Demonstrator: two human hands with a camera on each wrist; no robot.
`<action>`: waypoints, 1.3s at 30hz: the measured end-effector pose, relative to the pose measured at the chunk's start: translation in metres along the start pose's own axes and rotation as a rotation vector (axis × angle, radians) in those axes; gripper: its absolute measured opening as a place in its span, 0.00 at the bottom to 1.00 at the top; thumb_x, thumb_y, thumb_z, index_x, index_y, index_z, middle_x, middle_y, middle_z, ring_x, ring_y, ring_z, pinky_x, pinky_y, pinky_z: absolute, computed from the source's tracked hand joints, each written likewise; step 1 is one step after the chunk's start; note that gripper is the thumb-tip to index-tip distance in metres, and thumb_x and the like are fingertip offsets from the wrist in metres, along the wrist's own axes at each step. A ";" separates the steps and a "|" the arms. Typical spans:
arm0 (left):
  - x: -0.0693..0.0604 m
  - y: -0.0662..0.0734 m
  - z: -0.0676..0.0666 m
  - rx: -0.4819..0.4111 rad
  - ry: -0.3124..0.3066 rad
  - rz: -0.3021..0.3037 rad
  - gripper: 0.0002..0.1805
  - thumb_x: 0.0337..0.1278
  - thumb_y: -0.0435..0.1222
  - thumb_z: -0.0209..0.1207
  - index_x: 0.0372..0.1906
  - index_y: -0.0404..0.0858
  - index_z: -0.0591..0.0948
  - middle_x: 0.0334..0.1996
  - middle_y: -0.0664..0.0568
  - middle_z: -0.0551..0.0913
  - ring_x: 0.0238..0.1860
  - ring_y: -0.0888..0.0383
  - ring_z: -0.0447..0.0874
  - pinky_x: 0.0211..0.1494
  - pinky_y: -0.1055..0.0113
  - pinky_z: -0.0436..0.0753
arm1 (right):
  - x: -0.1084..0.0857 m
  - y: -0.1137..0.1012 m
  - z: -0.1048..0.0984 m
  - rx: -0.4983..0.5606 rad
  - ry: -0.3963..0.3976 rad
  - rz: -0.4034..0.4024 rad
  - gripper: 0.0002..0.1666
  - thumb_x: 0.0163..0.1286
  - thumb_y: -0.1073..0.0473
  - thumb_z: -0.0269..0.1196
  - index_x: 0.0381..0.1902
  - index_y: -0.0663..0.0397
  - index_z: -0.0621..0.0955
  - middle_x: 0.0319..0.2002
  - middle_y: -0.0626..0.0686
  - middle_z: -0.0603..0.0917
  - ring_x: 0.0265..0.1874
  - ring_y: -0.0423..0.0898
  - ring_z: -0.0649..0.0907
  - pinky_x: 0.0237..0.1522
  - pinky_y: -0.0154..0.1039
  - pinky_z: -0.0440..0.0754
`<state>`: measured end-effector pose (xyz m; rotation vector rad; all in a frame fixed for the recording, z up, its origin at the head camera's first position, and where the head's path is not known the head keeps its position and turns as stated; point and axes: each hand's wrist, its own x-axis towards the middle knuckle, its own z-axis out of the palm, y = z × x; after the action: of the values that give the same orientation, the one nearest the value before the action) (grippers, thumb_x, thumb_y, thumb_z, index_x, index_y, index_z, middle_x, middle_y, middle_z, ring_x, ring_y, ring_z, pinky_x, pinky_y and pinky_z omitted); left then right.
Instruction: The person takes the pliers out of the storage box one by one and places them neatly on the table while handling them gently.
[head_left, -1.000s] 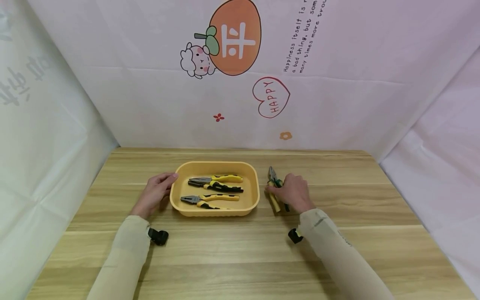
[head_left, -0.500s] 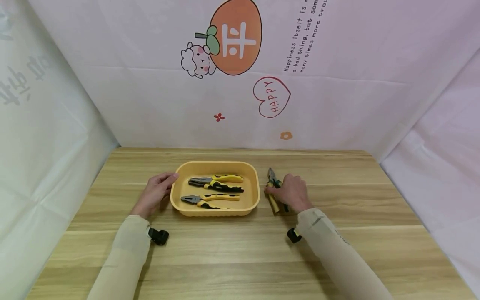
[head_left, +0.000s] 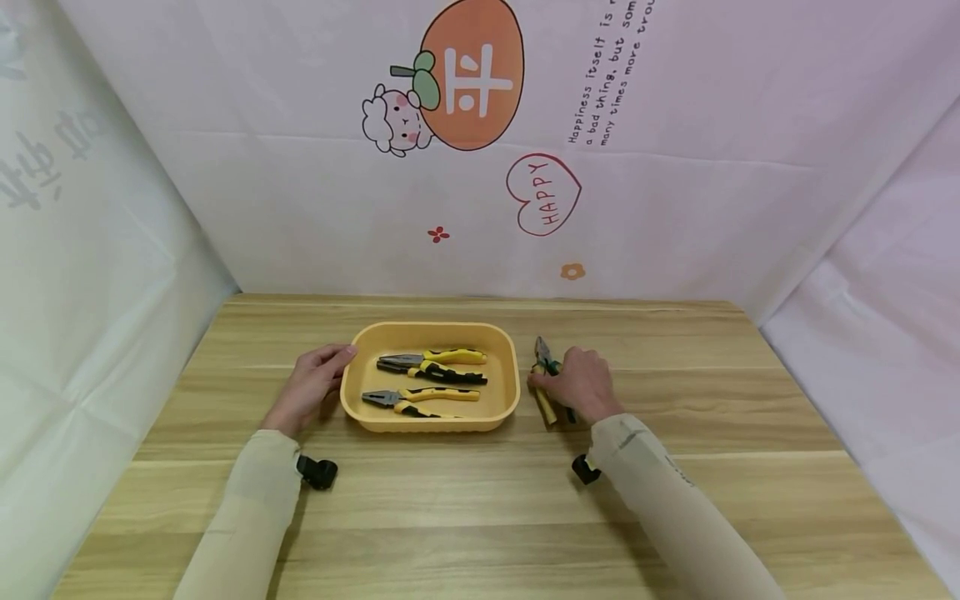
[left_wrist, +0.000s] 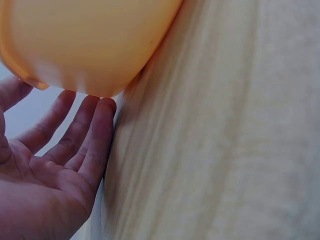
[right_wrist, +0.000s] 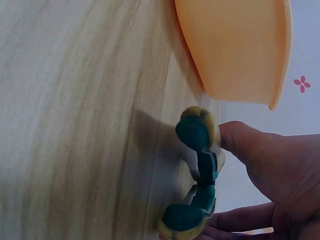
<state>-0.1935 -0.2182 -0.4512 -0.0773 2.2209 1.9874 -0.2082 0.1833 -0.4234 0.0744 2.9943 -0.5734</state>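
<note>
My left hand [head_left: 311, 383] is at the left end of a yellow plastic tray [head_left: 431, 425]. In the left wrist view, its fairly straight fingers [left_wrist: 102, 122] touch the tray's outer wall. Inside the tray lie two pairs of pliers with yellow-and-black handles, one farther back [head_left: 450, 357] and one nearer [head_left: 438, 394]. To the right of the tray, my right hand [head_left: 583, 385] grips another pair of pliers [head_left: 546, 407], jaws pointing away from me. Its handles, teal and yellow in the right wrist view, are spread, with the thumb [right_wrist: 237, 140] against one of them.
All of this is on a wood-grain table [head_left: 450, 517]. A white printed cloth [head_left: 300, 208] hangs behind the table's far edge, with more cloth on both sides. A small black device [head_left: 318, 473] is strapped at each wrist.
My right hand and the pliers it grips have shifted slightly left, closer to the tray. The left hand and the tray stay in place.
</note>
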 end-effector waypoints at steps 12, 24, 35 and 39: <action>0.000 0.000 0.000 -0.006 -0.006 -0.008 0.35 0.77 0.51 0.53 0.72 0.27 0.68 0.67 0.34 0.71 0.50 0.66 0.81 0.53 0.71 0.82 | 0.002 -0.004 0.001 -0.064 -0.002 -0.019 0.35 0.61 0.38 0.72 0.11 0.49 0.65 0.11 0.45 0.61 0.11 0.40 0.66 0.11 0.31 0.62; -0.001 0.001 0.000 -0.013 -0.006 -0.010 0.35 0.77 0.51 0.52 0.72 0.27 0.68 0.66 0.34 0.72 0.50 0.66 0.81 0.52 0.72 0.82 | -0.001 -0.008 0.003 -0.119 -0.031 0.004 0.34 0.63 0.35 0.71 0.15 0.55 0.74 0.13 0.50 0.72 0.12 0.42 0.72 0.11 0.32 0.66; 0.000 0.000 0.000 -0.009 0.006 -0.010 0.34 0.77 0.50 0.52 0.71 0.26 0.69 0.64 0.34 0.73 0.48 0.67 0.81 0.51 0.73 0.82 | -0.003 -0.009 0.004 -0.127 -0.032 -0.014 0.35 0.64 0.34 0.70 0.16 0.56 0.75 0.13 0.51 0.72 0.12 0.43 0.73 0.11 0.32 0.68; 0.000 0.000 0.000 -0.007 0.002 -0.003 0.34 0.78 0.50 0.52 0.70 0.25 0.69 0.64 0.33 0.73 0.48 0.67 0.82 0.51 0.72 0.82 | -0.005 -0.009 0.002 -0.146 -0.030 -0.012 0.37 0.62 0.30 0.69 0.14 0.54 0.72 0.12 0.49 0.68 0.11 0.42 0.70 0.11 0.32 0.65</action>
<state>-0.1931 -0.2183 -0.4508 -0.0841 2.2136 1.9944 -0.2036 0.1746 -0.4215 0.0378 2.9987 -0.3520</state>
